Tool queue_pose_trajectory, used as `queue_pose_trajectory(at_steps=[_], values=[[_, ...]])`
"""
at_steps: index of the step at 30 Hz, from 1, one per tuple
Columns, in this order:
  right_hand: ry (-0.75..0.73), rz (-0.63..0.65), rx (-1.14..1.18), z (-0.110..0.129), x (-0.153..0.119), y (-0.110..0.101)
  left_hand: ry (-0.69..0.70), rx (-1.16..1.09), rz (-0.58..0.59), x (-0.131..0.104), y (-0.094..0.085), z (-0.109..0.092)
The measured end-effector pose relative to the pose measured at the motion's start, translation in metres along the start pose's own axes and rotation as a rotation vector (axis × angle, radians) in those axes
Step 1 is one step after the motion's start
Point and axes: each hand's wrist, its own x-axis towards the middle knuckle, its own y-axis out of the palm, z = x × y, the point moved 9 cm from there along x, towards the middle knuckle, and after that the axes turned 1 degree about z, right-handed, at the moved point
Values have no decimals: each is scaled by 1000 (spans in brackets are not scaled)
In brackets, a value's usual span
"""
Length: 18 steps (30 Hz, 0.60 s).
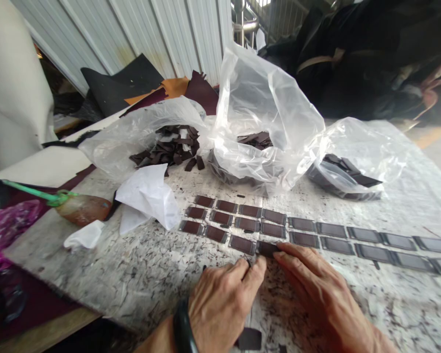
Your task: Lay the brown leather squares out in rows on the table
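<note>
Rows of small dark brown rectangular pieces (242,244) lie on the stained white table (132,274). At the near row's right end, one dark piece (266,248) lies flat between my hands. My left hand (226,296), with a dark band at the wrist, has its fingers curled and its fingertips by that piece's lower left edge; whatever they pinch is hidden. The fingertips of my right hand (316,289) touch the piece's right side, its fingers stretched out together. Below my left hand lies a loose dark piece (250,338).
Three clear plastic bags hold dark strips: left (113,135), middle (264,98) and right (375,142). A crumpled white sheet (149,196) and a brown tool with a green handle (84,208) lie left. Leather scraps (121,81) are piled behind.
</note>
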Motion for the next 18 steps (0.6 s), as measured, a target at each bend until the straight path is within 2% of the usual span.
queue_pose_trajectory(at_steps=[6, 12, 18], values=[[44, 11, 51, -1, 1, 4, 14, 82, 87, 11, 7, -5], [48, 15, 16, 0, 4, 2, -8, 133, 155, 13, 18, -1], [35, -9, -77, 7, 10, 0, -30, 141, 214, 17, 21, 1]])
